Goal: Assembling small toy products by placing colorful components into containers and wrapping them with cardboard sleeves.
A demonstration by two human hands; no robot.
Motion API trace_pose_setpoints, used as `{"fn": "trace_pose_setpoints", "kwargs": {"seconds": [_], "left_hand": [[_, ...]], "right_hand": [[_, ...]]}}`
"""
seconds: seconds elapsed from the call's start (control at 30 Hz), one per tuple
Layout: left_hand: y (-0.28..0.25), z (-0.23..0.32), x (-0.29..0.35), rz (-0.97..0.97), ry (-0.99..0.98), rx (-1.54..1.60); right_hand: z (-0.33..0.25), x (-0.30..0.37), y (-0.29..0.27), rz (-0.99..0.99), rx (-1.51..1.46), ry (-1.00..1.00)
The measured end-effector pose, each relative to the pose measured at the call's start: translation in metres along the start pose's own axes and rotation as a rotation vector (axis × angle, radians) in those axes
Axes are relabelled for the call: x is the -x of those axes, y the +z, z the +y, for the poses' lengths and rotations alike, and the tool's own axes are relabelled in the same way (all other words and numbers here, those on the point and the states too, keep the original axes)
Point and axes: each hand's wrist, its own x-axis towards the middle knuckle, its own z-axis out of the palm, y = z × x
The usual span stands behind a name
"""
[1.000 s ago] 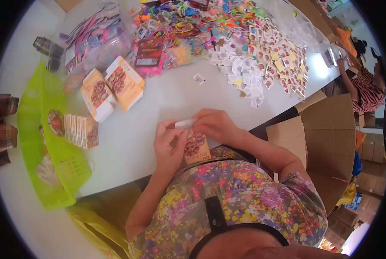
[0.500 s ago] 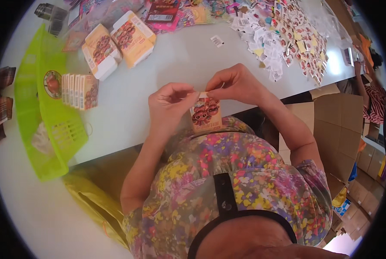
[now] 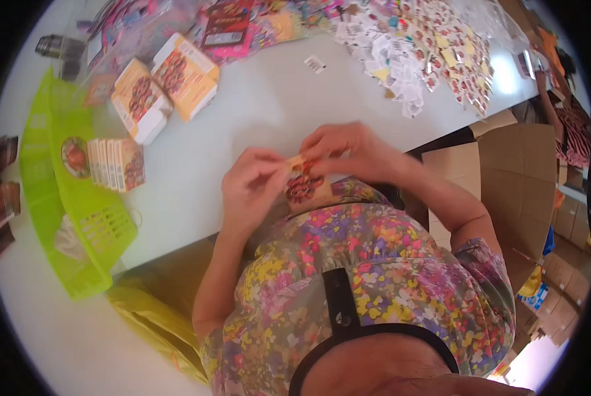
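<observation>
A small flat packet (image 3: pixel 303 185) with a red and brown picture is held by both hands close to my body, at the near edge of the white table (image 3: pixel 256 105). My left hand (image 3: pixel 248 188) pinches its left upper corner. My right hand (image 3: pixel 348 150) grips its top edge from the right, fingers curled over it. Part of the packet is hidden behind my fingers.
A green plastic basket (image 3: pixel 64 218) on the left holds a row of packets (image 3: pixel 116 164). Two small cartons (image 3: pixel 165 84) lie behind it. Colourful packets and sticker sheets (image 3: pixel 434 53) cover the far table. Cardboard boxes (image 3: pixel 513 178) stand at the right, with another person's arm beyond them.
The view has tilted down and the hands with the packet sit lower, closer to my body. Both hands have kept hold of the packet.
</observation>
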Motion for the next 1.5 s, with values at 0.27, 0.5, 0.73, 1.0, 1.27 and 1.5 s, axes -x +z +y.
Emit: {"fn": "trace_pose_setpoints", "kwargs": {"seconds": [0.27, 0.5, 0.73, 1.0, 1.27, 1.5], "left_hand": [[0.02, -0.023, -0.021, 0.059, 0.213, 0.179], [0.035, -0.014, -0.056, 0.15, 0.3, 0.148], [0.032, -0.033, -0.066, 0.181, 0.281, 0.021], [0.03, -0.031, -0.07, 0.152, 0.163, -0.121], [0.033, -0.042, -0.072, 0.202, 0.328, -0.098], [0.034, -0.037, -0.071, 0.291, 0.225, 0.104]], "right_hand": [[0.02, -0.001, 0.0, 0.519, -0.712, 0.156], [0.021, -0.018, -0.054, 0.715, 0.452, -0.008], [0.053, -0.029, -0.125, 0.803, 1.082, -0.106], [0.054, -0.029, -0.142, 0.831, 0.525, 0.018], [0.028, -0.073, -0.133, 0.639, 0.632, -0.095], [0.009, -0.136, -0.117, 0.458, 0.61, -0.14]]}}
